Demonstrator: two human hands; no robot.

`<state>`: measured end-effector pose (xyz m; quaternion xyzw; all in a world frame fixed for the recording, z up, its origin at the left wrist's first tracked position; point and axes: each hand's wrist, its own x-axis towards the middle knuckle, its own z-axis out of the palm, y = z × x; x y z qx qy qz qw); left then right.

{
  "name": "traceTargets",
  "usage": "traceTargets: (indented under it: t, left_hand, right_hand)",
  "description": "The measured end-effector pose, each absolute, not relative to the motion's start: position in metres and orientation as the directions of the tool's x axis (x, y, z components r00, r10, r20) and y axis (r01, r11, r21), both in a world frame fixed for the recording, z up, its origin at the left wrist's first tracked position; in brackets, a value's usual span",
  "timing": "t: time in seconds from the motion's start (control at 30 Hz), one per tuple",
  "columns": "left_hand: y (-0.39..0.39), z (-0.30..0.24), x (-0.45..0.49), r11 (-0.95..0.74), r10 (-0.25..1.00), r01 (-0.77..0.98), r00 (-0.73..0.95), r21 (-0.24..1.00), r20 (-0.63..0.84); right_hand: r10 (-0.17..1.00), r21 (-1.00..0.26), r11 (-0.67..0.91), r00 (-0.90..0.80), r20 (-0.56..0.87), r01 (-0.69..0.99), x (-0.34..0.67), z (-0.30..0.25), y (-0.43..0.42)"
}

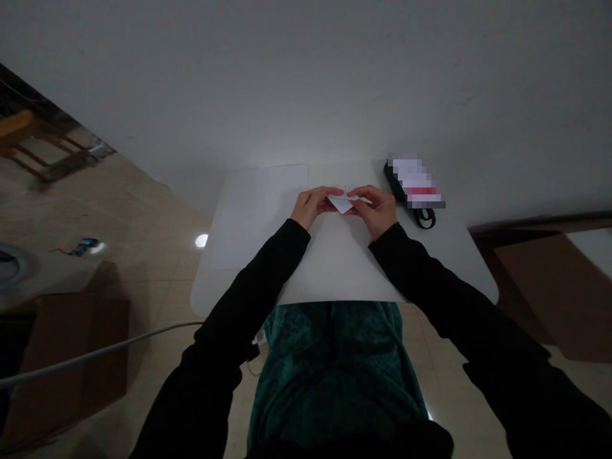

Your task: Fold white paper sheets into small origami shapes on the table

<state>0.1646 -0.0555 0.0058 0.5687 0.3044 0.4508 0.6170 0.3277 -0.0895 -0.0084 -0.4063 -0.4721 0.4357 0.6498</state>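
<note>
A small piece of folded white paper (341,203) is held between my two hands above the middle of the white table (342,264). Its lower part comes to a point toward me. My left hand (313,205) grips its left side, thumb and fingers closed on the edge. On the opposite side, my right hand (375,207) pinches the paper in the same way. My fingers cover parts of both edges. Flat on the table, left of my left hand, lies a large white sheet (258,213).
A black case (394,182) with a strap loop sits at the table's back right, its top blurred out. The wall (306,83) rises behind the table. Cardboard boxes (71,357) stand on the floor at left, another box (559,293) at right. A grey cable (119,344) crosses at lower left.
</note>
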Motion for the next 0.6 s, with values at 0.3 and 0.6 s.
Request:
traceTargets:
  t: [0.3, 0.6]
  left_hand:
    - [-0.0537, -0.0033, 0.1663, -0.248, 0.907, -0.022, 0.345, 0.969, 0.24]
    - [-0.0626, 0.003, 0.1693, -0.203, 0.91, -0.065, 0.357, 0.977, 0.212]
  right_hand:
    - [0.944, -0.936, 0.317, 0.143, 0.296, -0.151, 0.3283, -0.0094, -0.0879]
    - [0.902, -0.911, 0.412, 0.15, 0.404, -0.02, 0.3327, -0.0141, -0.0829]
